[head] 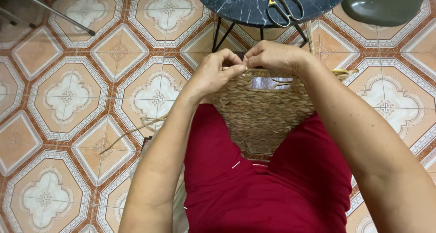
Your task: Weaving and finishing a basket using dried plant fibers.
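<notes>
A woven straw basket point(259, 112) rests on my lap, between my knees in red trousers, its rim facing away from me. My left hand point(215, 72) pinches a straw strand at the rim's left part. Close beside it, my right hand point(272, 56) grips the same rim edge, fingers closed on the weave. A rectangular handle opening point(271, 83) shows just below my right hand. Loose straw ends point(343, 72) stick out to the right of the rim.
A round dark marble table point(240, 4) on black legs stands ahead, with scissors point(284, 6) lying on it. A green stool seat point(383, 4) is at the top right. Loose straw strands point(136, 131) trail on the patterned tile floor to the left.
</notes>
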